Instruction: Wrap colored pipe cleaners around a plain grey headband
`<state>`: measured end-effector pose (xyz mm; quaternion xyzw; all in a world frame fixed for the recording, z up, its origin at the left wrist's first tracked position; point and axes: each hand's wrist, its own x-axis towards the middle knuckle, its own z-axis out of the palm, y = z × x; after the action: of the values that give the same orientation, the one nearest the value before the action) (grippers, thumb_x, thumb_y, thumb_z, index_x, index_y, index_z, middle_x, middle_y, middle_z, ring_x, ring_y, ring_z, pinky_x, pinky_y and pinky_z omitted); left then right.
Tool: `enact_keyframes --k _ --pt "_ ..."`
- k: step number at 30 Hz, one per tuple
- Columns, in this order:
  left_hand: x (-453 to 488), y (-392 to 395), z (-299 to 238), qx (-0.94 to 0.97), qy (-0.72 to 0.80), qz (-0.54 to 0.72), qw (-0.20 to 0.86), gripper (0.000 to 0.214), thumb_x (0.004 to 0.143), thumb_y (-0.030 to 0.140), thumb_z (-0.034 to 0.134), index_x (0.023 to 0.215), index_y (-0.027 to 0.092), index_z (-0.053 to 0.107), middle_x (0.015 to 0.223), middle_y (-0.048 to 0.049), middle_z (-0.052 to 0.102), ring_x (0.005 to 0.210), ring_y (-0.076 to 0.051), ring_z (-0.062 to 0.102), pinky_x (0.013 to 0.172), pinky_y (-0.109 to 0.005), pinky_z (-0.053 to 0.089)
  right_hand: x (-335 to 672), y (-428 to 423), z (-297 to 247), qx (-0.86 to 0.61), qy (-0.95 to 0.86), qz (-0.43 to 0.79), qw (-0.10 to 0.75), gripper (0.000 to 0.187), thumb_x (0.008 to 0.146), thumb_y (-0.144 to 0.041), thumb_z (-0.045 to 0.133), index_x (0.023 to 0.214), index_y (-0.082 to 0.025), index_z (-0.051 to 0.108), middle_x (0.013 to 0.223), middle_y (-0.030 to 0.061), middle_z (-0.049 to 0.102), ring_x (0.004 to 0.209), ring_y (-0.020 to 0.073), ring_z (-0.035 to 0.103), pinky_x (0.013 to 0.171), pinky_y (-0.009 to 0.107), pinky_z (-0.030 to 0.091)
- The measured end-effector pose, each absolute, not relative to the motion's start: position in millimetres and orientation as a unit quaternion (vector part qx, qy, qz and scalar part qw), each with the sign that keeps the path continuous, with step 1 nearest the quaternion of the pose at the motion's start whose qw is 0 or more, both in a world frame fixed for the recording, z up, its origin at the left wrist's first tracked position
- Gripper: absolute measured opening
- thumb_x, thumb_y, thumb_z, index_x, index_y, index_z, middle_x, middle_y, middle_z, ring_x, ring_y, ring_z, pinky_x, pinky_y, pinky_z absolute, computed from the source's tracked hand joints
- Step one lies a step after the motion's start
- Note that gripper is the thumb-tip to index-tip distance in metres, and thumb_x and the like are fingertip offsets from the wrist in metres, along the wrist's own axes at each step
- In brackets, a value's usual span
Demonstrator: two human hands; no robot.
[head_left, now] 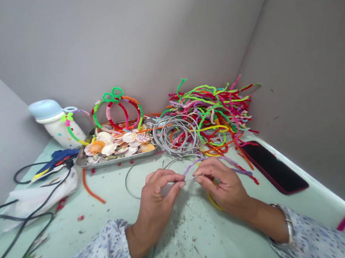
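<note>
- Left hand (158, 205): thumb and fingertips pinching thin grey wire (189, 180), just below frame centre.
- Right hand (223, 186): thumb and forefinger pinching it too, just beside.
- Step (judged): working wire between pinches.
- Next move: probably calls for fine fingertip control.

Material finishes
Fuzz is seen on the pipe cleaners (217, 104), smoothness on the grey wire (180, 148), metallic sheen on the tray (121, 159).

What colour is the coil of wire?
The coil is plain grey; it shows best in the head view.
</note>
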<state>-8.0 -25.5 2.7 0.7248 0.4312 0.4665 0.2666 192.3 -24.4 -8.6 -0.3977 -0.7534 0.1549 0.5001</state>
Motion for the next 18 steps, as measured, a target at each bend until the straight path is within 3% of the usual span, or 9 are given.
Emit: enact_keyframes --k 18 --pt "-5.4 -26.8 7.8 0.718 0.448 0.423 0.326 0.007 0.087 0.021 0.061 0.088 0.022 0.068 0.088 -0.0015 0.069 0.089 -0.020 0.062 0.086 -0.036 0.043 192.8 -25.1 -10.3 -0.392 -0.762 0.156 0.490 0.010 0.089 -0.016 0.062 0.095 -0.021 0.068 0.092 0.0048 0.060 0.088 0.0183 0.060 0.077 0.032 0.048"
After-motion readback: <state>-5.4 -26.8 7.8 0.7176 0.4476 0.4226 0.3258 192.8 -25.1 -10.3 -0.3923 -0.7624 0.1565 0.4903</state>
